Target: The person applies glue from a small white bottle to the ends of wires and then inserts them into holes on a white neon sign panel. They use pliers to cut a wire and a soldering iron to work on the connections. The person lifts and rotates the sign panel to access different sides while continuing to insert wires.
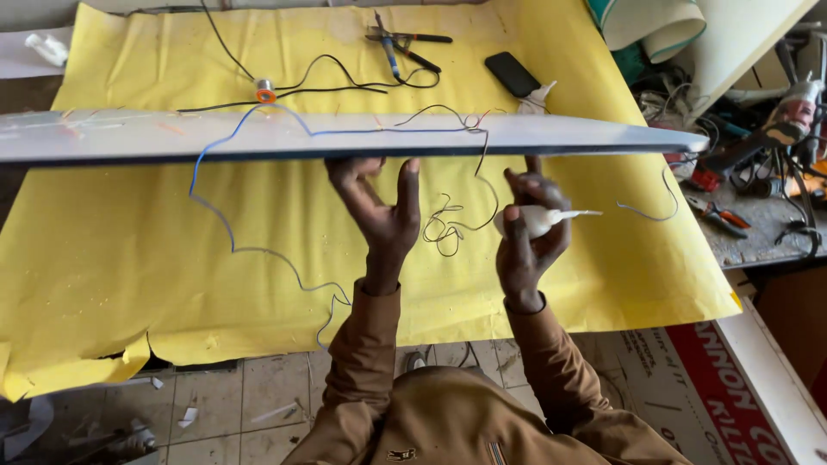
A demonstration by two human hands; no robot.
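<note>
While the left hand point(379, 215) is propping up the near edge of a long white panel point(345, 135) with open, spread fingers, the right hand point(527, 232) is gripping a small white glue bottle point(532, 220). That bottle is lying roughly level just below the panel's edge, its thin nozzle pointing right. The panel's long axis is running left to right above the yellow sheet point(129, 275), with a blue wire point(226, 228) and thin black wires point(448, 228) trailing off it.
</note>
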